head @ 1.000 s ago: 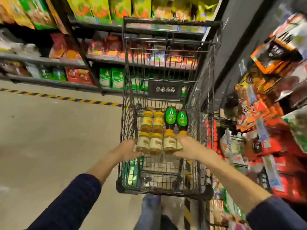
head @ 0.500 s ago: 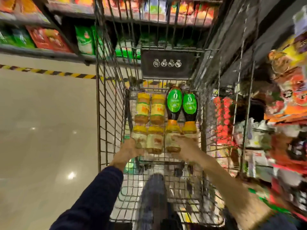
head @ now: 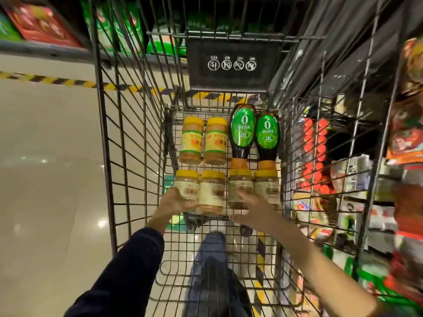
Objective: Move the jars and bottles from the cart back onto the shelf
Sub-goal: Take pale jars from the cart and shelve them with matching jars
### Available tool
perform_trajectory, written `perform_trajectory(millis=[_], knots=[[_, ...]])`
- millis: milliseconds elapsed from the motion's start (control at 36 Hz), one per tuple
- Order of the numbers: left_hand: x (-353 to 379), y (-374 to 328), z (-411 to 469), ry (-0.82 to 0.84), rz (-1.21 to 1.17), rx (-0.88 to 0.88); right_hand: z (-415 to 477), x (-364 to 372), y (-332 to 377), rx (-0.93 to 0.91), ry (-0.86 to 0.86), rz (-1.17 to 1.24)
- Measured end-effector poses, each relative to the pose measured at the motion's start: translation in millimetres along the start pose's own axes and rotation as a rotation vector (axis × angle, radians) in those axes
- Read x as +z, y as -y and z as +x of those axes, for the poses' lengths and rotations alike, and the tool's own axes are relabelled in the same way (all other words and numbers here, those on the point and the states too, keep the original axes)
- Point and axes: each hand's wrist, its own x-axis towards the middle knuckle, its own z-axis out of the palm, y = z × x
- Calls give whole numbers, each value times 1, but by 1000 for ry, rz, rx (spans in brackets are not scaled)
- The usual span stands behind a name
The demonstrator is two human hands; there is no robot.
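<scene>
Inside a wire shopping cart (head: 128, 143) filling the centre of the head view, six yellow-lidded jars and two dark bottles lie on their sides on the mesh floor. At centre, a person's left hand (head: 176, 201) wraps around the lower end of the leftmost near jar (head: 186, 185), fingers curled under it, a dark sleeve (head: 128, 268) running down to the lower left. Just right of it lies a second near jar (head: 211, 191), then a third (head: 240, 187) and a fourth (head: 266, 186), all four side by side in one row. The right hand (head: 254, 212) reaches in from the lower right with fingers spread, its fingertips resting on the third and fourth jars and the thumb held apart below; whether it grips either cannot be told. Beyond this row, two more jars (head: 192, 140) with yellow labels lie together at centre left, and the two green-labelled bottles (head: 243, 131) lie beside them at centre right, orange caps pointing toward the near jars. Blurred store shelves (head: 377, 184) of packaged goods line the right edge, well apart from the jars. Pale floor shows at left, crossed by a yellow-and-black stripe (head: 45, 80).
</scene>
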Motion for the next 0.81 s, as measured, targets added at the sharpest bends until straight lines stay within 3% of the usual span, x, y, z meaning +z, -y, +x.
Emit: perform_trajectory(millis=[306, 417, 500, 611, 694, 806], knots=[[-14, -16, -42, -10, -344, -23, 9, 5, 7, 160, 29, -9], [-33, -39, -93, 99, -493, 4, 24, 18, 7, 181, -1, -20], [-52, -44, -127, 117, -525, 104, 27, 26, 9, 201, 4, 11], [-78, -40, -158, 146, -479, 201, 36, 40, 15, 128, -188, -86], [-96, -40, -173, 153, -448, 258, 47, 49, 16, 90, -218, -121], [-114, -43, -187, 157, -472, 319, 59, 62, 3, 109, -257, -10]])
